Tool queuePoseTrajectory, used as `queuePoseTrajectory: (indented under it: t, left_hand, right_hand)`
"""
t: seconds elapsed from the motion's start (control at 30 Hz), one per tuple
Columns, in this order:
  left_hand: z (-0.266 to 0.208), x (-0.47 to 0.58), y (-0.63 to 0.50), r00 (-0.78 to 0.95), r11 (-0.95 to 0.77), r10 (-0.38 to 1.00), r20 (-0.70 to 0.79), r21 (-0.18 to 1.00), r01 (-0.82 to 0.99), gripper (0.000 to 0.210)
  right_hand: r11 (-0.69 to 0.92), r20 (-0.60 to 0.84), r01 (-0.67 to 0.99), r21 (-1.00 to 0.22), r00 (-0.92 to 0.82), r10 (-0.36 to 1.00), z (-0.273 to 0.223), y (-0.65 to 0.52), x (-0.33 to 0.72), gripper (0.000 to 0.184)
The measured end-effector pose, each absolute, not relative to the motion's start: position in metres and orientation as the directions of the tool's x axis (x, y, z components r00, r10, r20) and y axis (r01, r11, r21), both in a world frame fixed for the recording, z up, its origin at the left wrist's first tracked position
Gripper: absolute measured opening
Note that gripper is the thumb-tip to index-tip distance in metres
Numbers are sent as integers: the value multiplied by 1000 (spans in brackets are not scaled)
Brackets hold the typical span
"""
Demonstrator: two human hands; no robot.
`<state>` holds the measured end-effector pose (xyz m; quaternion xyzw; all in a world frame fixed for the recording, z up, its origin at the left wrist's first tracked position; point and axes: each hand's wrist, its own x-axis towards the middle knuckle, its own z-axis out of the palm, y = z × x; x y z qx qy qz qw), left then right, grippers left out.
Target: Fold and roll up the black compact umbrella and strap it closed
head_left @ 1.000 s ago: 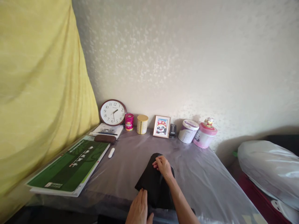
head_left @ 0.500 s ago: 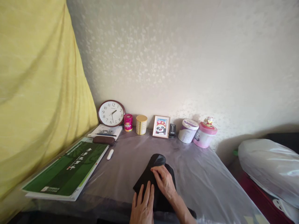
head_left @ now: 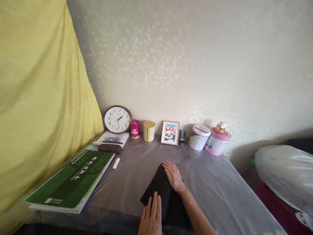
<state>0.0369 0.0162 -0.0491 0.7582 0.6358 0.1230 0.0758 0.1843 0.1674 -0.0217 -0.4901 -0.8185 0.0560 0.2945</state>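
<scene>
A piece of black folded cloth (head_left: 160,186) lies on the table near its front edge. My left hand (head_left: 152,213) rests flat on its near left part, fingers stretched forward. Farther up, my right hand (head_left: 174,176) presses on the cloth's far right edge with its fingers extended and palm down. Neither hand grips anything. My right forearm crosses over the right part of the cloth and hides some of it.
The table (head_left: 127,182) has a plastic cover. A green book (head_left: 73,178), a brown case (head_left: 109,148) and a white stick-like object (head_left: 116,163) lie left. Along the wall stand a clock (head_left: 117,119), cans, a picture frame (head_left: 170,133) and tubs. A plastic bag (head_left: 283,173) sits right.
My right hand has gone from pinched fingers on the cloth to lying flat at its far edge. The cloth's raised far fold now lies flatter. My left hand stays about where it was.
</scene>
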Motion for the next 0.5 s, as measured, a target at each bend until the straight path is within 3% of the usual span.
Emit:
queuePoseTrajectory:
  t: [0.17, 0.3, 0.5]
  left_hand:
    - [-29, 34, 19, 141, -131, 990, -16, 271, 954, 69]
    - [-9, 29, 20, 174, -149, 981, -86, 245, 958, 83]
    - [8, 28, 19, 136, -99, 974, -180, 202, 974, 91]
  right_hand:
    - [335, 503, 847, -413, -94, 859, -23, 178, 193, 36]
    - [329, 571, 814, -479, 4, 821, -29, 155, 202, 32]
    - [204, 400, 734, -648, 100, 911, -36, 123, 221, 28]
